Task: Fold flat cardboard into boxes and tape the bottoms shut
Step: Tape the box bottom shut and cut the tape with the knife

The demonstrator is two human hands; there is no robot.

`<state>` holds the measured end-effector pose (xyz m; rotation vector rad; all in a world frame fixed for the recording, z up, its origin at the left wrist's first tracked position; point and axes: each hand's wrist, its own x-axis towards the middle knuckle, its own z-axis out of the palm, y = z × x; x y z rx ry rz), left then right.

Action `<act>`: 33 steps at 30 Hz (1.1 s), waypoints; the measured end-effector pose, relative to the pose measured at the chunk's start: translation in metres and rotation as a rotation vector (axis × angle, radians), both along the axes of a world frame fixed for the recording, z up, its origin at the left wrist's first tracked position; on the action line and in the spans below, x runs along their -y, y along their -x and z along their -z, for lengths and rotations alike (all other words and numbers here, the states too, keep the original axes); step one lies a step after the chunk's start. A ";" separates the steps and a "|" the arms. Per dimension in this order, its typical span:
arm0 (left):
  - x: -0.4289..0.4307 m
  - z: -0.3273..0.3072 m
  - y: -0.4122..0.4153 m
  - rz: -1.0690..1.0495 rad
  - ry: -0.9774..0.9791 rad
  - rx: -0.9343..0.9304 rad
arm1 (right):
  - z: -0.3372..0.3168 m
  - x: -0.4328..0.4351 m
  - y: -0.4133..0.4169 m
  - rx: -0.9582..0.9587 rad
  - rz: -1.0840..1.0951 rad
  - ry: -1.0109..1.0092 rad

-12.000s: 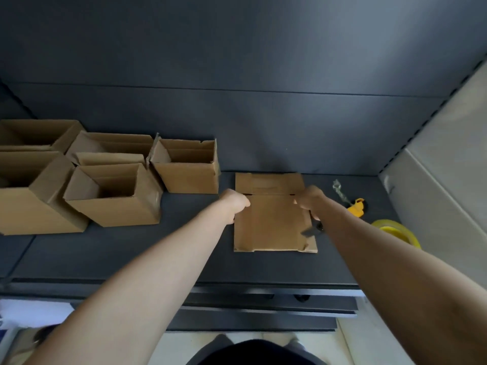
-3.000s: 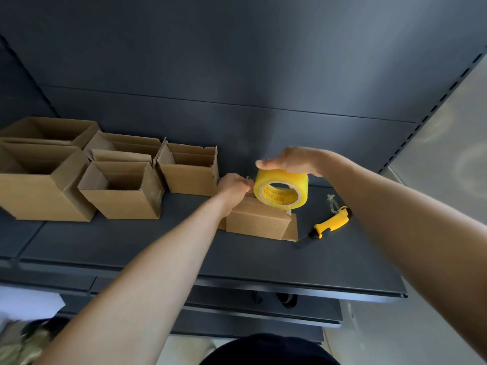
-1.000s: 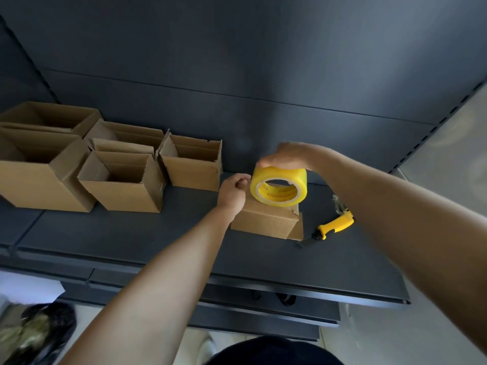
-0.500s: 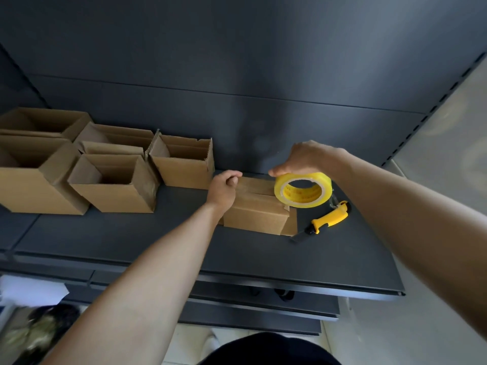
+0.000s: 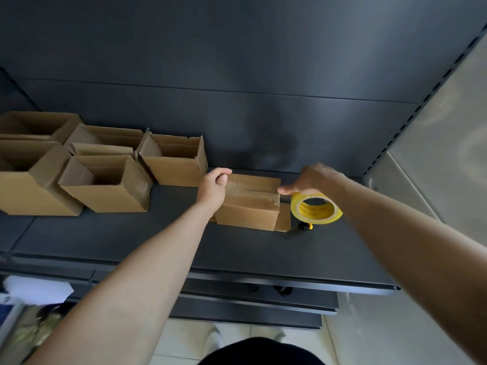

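Two hands are at one box point(image 5: 247, 216); what does each do?

The left hand point(image 5: 214, 189) has its fingers curled on the left end of the box and holds it down. I think this is so that the box does not slide and the start of the tape does not lift. The right hand point(image 5: 313, 180) grasps the tape roll point(image 5: 316, 210) from above, just right of the box, with the thumb pointing at the box's right edge.

Why is the roll so low there?

A strip of tape point(image 5: 261, 196) lies along the seam on top of the box and bends down over the right edge. In my judgement, the low roll makes the tape wrap that corner.

And where is the box itself?

It stands on the shelf point(image 5: 237, 251), closed flaps upward, between the two hands. The upper side is probably the bottom, now being sealed.

What comes next?

I judge that the tape must be cut. A knife point(image 5: 299, 229) lies just right of the box, partly hidden under the roll, near for this reason. The finished boxes point(image 5: 105, 185) stand well left of the box, openings up, out of the way.
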<state>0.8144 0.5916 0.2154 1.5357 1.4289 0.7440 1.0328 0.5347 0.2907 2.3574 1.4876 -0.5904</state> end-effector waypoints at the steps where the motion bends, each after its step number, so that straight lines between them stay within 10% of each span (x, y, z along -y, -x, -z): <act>1: 0.000 0.000 0.000 -0.002 0.005 0.005 | 0.002 0.000 0.000 -0.013 -0.001 0.005; 9: 0.004 0.000 0.000 -0.097 0.031 0.035 | 0.012 0.004 -0.001 -0.092 -0.009 0.035; 22: 0.015 -0.020 -0.036 -0.042 -0.171 -0.438 | 0.009 0.024 0.009 -0.125 -0.055 0.133; 27: 0.018 -0.016 -0.055 0.321 -0.136 -0.679 | 0.012 0.033 0.011 -0.327 0.073 0.124; 33: 0.016 -0.015 -0.060 0.363 -0.241 -0.478 | 0.025 0.052 -0.009 -0.889 0.266 0.252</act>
